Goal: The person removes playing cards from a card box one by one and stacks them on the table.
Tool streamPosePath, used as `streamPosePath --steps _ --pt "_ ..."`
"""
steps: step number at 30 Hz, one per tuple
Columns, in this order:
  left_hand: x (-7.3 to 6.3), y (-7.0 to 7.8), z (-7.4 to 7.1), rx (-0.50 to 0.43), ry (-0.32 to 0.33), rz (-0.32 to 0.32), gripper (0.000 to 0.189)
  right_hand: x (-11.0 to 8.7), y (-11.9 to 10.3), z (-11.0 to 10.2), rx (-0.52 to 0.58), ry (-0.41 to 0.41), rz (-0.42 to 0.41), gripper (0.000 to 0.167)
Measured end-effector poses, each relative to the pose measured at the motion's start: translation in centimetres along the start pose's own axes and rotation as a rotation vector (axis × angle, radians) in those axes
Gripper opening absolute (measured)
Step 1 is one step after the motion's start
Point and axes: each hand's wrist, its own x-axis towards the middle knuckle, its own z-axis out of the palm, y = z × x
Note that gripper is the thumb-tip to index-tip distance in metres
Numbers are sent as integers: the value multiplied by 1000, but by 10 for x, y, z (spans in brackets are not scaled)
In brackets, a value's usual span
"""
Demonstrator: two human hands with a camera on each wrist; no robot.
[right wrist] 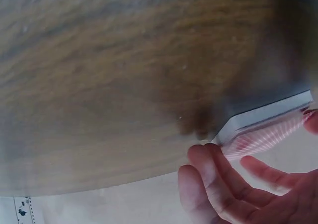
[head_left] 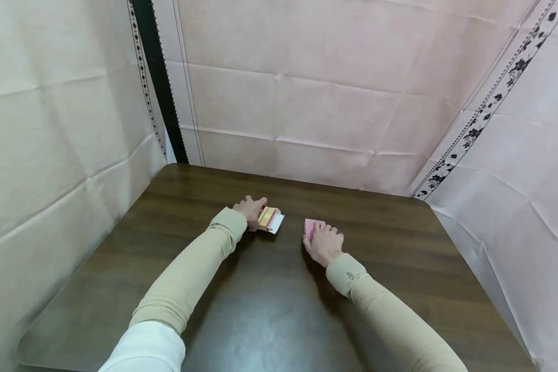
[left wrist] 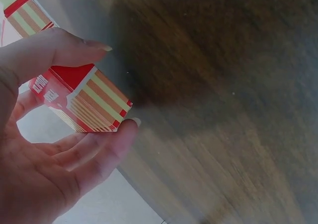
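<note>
My left hand [head_left: 249,211] pinches a playing-card box [head_left: 268,219] over the far middle of the table. Red and yellow stripes run along the box, and its white flap sticks out to the right. In the left wrist view, the thumb lies across one side of the card box [left wrist: 97,97] and the fingertips hold the opposite edge. To the right, my right hand [head_left: 324,245] grips a deck of playing cards [head_left: 310,226] with a pink patterned back. The right wrist view shows the deck [right wrist: 266,134] edge-on, squared in a stack, between thumb and fingers.
Both hands work over a dark brown wooden table [head_left: 260,310] with rounded corners. Creased pale cloth [head_left: 307,103] hangs behind it and along both sides. A black strip [head_left: 160,82] runs down the back left corner, and a floral border [head_left: 483,111] marks the right one.
</note>
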Motion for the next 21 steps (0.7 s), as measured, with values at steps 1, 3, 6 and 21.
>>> streamPosePath --steps 1,3,6,21 --pt "0 0 1 -3 4 -3 75 -1 -1 1 -12 7 -5 53" --pt "2 0 3 -2 15 -7 75 -1 -2 2 -37 13 -9 53" --pt "6 1 5 -2 28 -12 73 -2 -3 2 -63 3 -10 54" --pt "9 10 8 21 20 17 70 2 -6 -13 132 151 -254 37"
